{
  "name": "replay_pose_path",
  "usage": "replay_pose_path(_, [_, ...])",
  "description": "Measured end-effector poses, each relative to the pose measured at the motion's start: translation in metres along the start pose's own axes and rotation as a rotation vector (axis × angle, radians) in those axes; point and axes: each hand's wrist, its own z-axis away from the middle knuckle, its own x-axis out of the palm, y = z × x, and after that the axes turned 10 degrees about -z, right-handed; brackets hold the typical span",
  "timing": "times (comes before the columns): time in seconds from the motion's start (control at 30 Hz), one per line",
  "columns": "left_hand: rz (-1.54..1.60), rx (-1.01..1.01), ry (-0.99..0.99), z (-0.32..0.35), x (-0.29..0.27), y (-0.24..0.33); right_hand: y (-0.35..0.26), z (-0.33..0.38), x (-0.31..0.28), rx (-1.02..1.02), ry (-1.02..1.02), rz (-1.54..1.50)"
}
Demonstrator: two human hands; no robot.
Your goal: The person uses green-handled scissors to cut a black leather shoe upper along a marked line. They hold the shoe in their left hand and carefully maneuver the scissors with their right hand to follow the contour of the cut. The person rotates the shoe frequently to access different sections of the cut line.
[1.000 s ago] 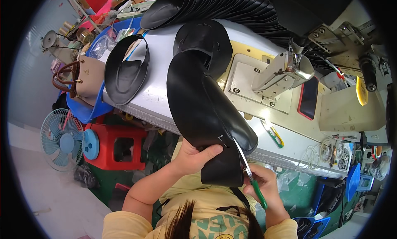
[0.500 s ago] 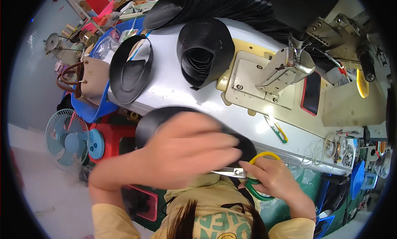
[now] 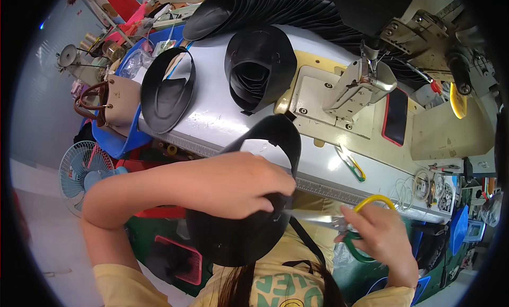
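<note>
My left hand (image 3: 254, 182) grips a curved black piece (image 3: 238, 246) of smooth sheet material, with a large rounded opening. The piece is held in front of my body at the table's near edge, and my fingers curl over its middle. My right hand (image 3: 380, 230) has its fingers in the loops of a pair of scissors (image 3: 376, 200), one loop yellow and one green. Their blades point left toward the black piece; blur hides whether they touch it. A black strip hangs beside the piece at my chest.
On the white table (image 3: 212, 113) stand an oval black piece (image 3: 169, 108) and nested black pieces (image 3: 265, 47). A long row of them (image 3: 286, 12) lies behind. Right of these are a sewing machine (image 3: 366, 87), a phone (image 3: 396, 116) and small snips (image 3: 351, 165). A handbag (image 3: 121, 102) is left.
The black piece has turned and come up into fuller view, its opening now showing. My left hand has shifted on it. My right hand with the scissors has moved right, away from the left hand.
</note>
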Motion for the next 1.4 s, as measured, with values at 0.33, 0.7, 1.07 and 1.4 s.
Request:
replay_pose_path(0.33, [0.461,-0.067,0.555,-0.008,0.043,-0.028,0.008,-0.034,0.057,0.103,0.356,-0.872])
replay_pose_path(0.7, [0.773,0.156,0.817,-0.025,0.073,-0.033,0.018,-0.03,0.085,0.16,0.212,-1.328])
replay_pose_path(1.07, [0.971,0.084,0.775,-0.032,0.076,-0.035,0.011,-0.027,0.086,0.199,0.199,-1.416])
replay_pose_path(1.4, [1.028,0.085,0.732,-0.03,0.074,-0.035,0.008,-0.023,0.084,0.282,0.206,-1.393])
